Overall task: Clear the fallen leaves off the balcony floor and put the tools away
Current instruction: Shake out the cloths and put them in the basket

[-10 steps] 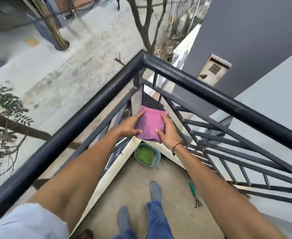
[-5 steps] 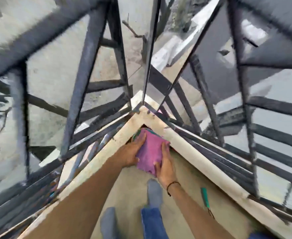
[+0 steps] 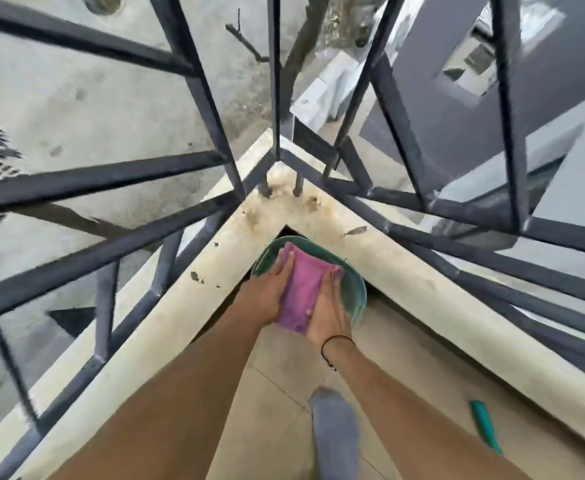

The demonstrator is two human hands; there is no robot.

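Folded pink cloth (image 3: 303,289) held over a green basin (image 3: 351,282) that sits on the balcony floor (image 3: 284,403) in the corner where the two kerbs of the railing (image 3: 194,81) meet. The left hand (image 3: 267,296) grips the cloth's left edge and the right hand (image 3: 327,311) grips its right edge, fingers curled over the fabric; neither is free. The cloth's long axis runs from the person toward the corner, directly above the basin, so the coming move is judged a short lowering straight down. Whether the cloth already touches the basin cannot be told. A teal-handled hand tool (image 3: 485,429) lies on the floor near the right-hand kerb, nearer the right hand.
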